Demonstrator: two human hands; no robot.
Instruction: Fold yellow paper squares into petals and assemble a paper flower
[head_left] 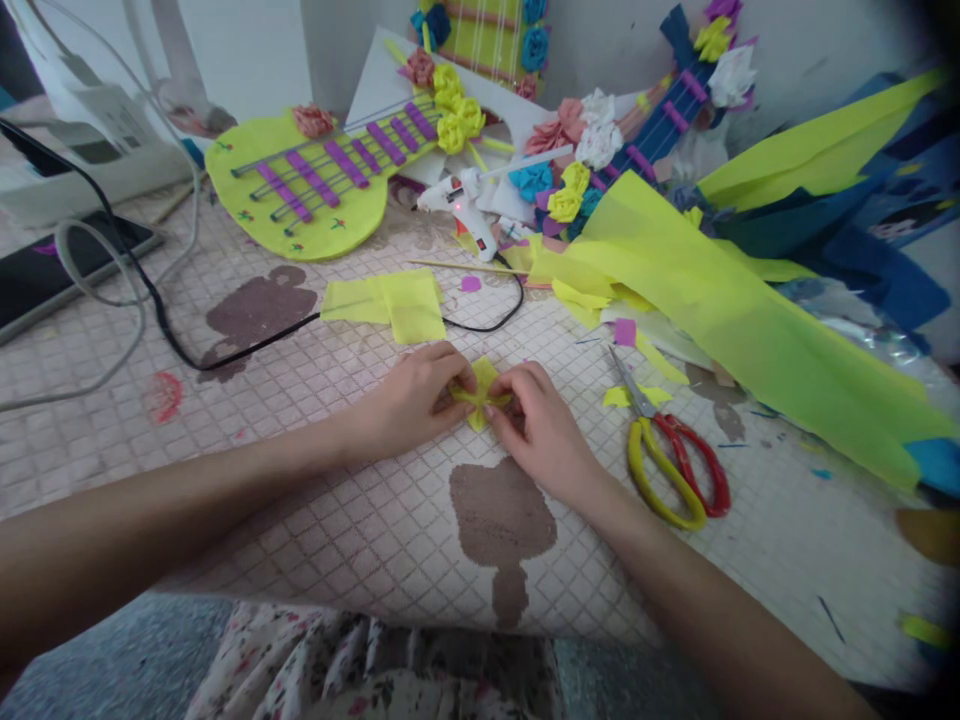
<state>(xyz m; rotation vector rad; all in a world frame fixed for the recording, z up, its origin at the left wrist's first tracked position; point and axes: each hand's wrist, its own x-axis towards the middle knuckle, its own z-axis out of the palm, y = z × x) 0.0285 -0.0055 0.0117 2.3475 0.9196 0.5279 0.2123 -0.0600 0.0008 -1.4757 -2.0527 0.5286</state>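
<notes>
Between my two hands is a small piece of yellow crepe paper (484, 375), gathered at its middle so that its ends fan out. My left hand (431, 390) pinches it from the left with thumb and fingers closed. From the right, my right hand (536, 415) pinches the same piece, its thumb near the gathered centre. Just beyond the hands lie flat yellow paper pieces (416, 305) over a black cord. A pair of scissors (667, 450) with one yellow and one red handle rests to the right of my right hand.
A white glue gun (469, 210) stands beyond the hands, its light red. A yellow paper guitar (322, 195) lies at the back left, and a long yellow crepe sheet (720, 310) stretches across the right. A white power strip (97, 150) and phone (67, 270) are at left.
</notes>
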